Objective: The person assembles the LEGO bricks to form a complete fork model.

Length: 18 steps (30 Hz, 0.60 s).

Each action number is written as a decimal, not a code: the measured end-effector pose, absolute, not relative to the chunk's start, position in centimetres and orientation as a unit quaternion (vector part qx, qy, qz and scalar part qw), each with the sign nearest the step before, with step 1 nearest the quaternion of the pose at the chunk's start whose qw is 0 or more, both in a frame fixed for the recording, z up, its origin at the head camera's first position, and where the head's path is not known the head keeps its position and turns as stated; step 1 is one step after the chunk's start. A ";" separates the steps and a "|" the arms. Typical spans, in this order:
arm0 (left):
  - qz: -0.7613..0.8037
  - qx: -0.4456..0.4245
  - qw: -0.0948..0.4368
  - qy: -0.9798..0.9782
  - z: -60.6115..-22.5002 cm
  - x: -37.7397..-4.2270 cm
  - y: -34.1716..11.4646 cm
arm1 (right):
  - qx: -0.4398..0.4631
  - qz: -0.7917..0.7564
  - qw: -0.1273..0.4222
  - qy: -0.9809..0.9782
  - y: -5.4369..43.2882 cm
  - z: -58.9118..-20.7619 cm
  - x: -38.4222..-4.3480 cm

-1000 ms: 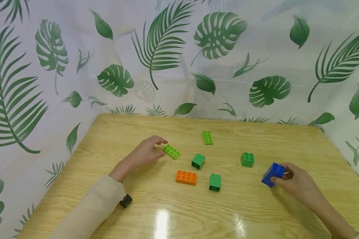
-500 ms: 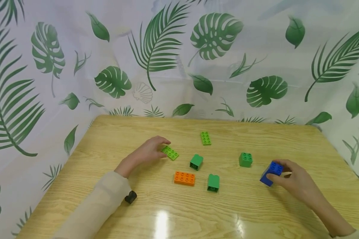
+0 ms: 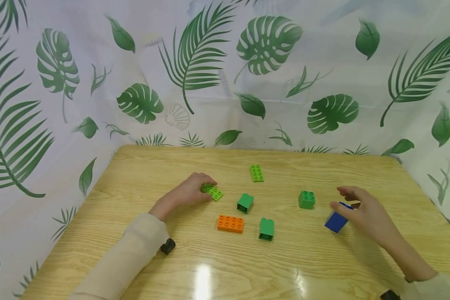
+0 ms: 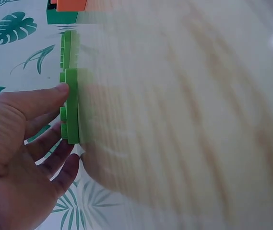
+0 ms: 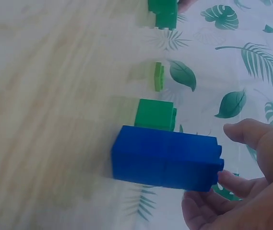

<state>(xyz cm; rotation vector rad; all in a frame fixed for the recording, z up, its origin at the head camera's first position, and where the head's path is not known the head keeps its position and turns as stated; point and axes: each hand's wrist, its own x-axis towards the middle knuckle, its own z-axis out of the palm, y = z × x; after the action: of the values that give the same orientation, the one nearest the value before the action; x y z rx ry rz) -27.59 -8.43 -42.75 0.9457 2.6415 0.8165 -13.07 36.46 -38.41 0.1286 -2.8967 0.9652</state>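
Observation:
A flat light green toy brick [image 3: 216,194] with studs lies on the table, and my left hand [image 3: 192,190] pinches its far-left end. In the left wrist view the thumb presses the studded side of this brick [image 4: 72,108], while the other fingertips curl near its lower end. On the right a tall blue block [image 3: 336,222] stands upright on the table. My right hand [image 3: 369,214] hovers around its top with thumb and fingers spread. The right wrist view shows a gap between that hand [image 5: 251,191] and the studded top of the blue block [image 5: 167,158].
Between the hands lie an orange brick [image 3: 230,224] and two green bricks [image 3: 245,203] on their sides. Another green brick [image 3: 306,200] stands left of the blue block. A second light green brick [image 3: 256,173] sits farther back. Leaf-printed cloth [image 3: 202,125] borders the table [image 3: 172,160].
My right hand has let go of the blue block and risen off it, fingers spreading. My left hand has moved right and its fingers have come onto the light green brick.

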 end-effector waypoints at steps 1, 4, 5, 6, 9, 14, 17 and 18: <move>0.274 0.321 0.109 0.900 -42.8 -27.6 -8.4 | 0.047 0.315 0.048 -0.947 36.4 -38.3 -13.2; 0.264 0.320 0.109 0.903 -42.7 -27.4 -8.3 | 0.057 0.311 0.060 -0.947 35.8 -37.8 -13.7; 0.262 0.319 0.108 0.904 -42.6 -27.3 -8.3 | 0.061 0.310 0.064 -0.947 35.6 -37.6 -13.8; 0.260 0.317 0.108 0.906 -42.6 -27.3 -8.2 | 0.064 0.309 0.068 -0.946 35.4 -37.4 -13.9; 0.255 0.313 0.106 0.908 -42.5 -27.1 -8.2 | 0.076 0.307 0.086 -0.945 34.6 -37.0 -14.3; 0.256 0.307 0.106 0.910 -42.5 -27.1 -8.1 | 0.093 0.311 0.111 -0.939 33.0 -36.4 -15.2; 0.259 0.304 0.106 0.911 -42.5 -27.2 -8.1 | 0.098 0.323 0.113 -0.935 32.2 -36.2 -15.7; 0.258 0.304 0.104 0.911 -42.6 -27.2 -8.1 | 0.099 0.326 0.113 -0.933 31.9 -36.1 -15.8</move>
<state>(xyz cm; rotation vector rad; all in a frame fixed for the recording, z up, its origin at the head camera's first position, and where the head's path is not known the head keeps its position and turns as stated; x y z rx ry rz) -27.18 -8.12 -42.55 0.8965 2.6874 0.7623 -15.84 31.90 -36.12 0.2919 -2.7382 0.9559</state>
